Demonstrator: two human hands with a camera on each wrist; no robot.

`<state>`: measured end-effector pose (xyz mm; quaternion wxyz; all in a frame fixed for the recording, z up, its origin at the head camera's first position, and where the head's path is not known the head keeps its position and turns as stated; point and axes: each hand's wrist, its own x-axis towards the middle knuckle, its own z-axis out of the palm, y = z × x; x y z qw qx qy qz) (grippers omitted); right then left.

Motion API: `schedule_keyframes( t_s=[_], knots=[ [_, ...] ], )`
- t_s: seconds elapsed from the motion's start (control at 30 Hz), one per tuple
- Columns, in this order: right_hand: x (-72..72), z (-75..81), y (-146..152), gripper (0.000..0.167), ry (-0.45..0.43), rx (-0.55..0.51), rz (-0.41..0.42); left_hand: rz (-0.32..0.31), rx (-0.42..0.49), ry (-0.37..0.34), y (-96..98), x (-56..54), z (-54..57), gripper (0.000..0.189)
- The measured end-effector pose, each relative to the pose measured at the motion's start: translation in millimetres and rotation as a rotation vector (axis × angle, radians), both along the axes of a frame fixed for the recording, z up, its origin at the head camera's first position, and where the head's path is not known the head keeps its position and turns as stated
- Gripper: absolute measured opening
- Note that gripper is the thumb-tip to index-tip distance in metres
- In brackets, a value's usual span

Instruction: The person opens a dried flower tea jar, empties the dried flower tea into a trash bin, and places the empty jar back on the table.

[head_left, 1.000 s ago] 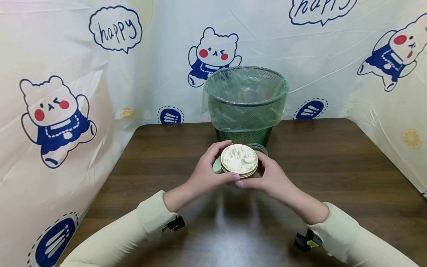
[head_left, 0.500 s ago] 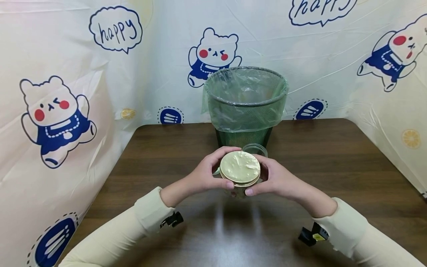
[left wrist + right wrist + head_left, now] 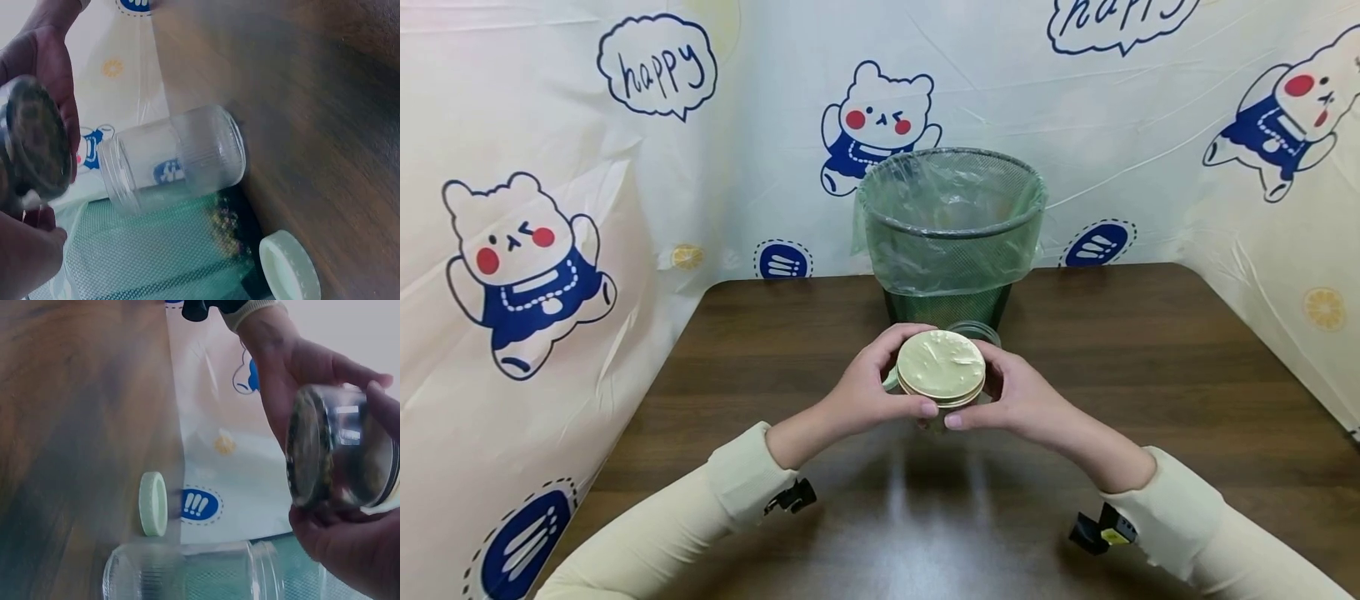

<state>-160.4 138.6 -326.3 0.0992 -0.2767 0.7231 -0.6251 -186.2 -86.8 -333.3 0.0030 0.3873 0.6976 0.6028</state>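
Both hands hold a clear round jar [image 3: 353,447] with a gold-coloured top, raised above the table. Seen in the head view, its creased, shiny top faces up. In the wrist views dark bits lie at its bottom. My left hand [image 3: 867,385] grips the left side, thumb along the front. On the opposite side my right hand [image 3: 1018,392] curls round the jar, its thumb near the left one. Behind it on the table stands an uncapped clear jar [image 3: 172,159]. A pale green lid [image 3: 153,504] rests on its edge beside that jar, mostly hidden in the head view.
A mesh bin [image 3: 951,250] with a green plastic liner stands at the back of the brown table [image 3: 760,333]. Printed cloth [image 3: 760,125] hangs close behind and at both sides of the table.
The held jar came down toward me, then rose slightly. Glare on its top has faded, showing the gold surface. Both hands keep their hold, the thumbs now slightly farther apart.
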Motion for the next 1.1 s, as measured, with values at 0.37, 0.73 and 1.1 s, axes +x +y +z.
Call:
schedule_keyframes(
  t_s=[0.37, 0.73, 1.1],
  knots=[
    [7.3, -4.2, -14.3, 0.071, 0.083, 0.097, -0.299, 0.229, -0.04, -0.071, 10.7, 12.1, 1.9, 0.079],
    [7.9, -8.4, -19.7, 0.07, 0.088, 0.114, -0.348, 0.3, -0.046, -0.125, 16.3, 16.5, -2.7, 0.086],
    [4.0, -2.9, -5.7, 0.07, 0.062, 0.003, -0.178, 0.125, 0.016, 0.021, 1.8, 5.7, -1.7, 0.097]
  ],
)
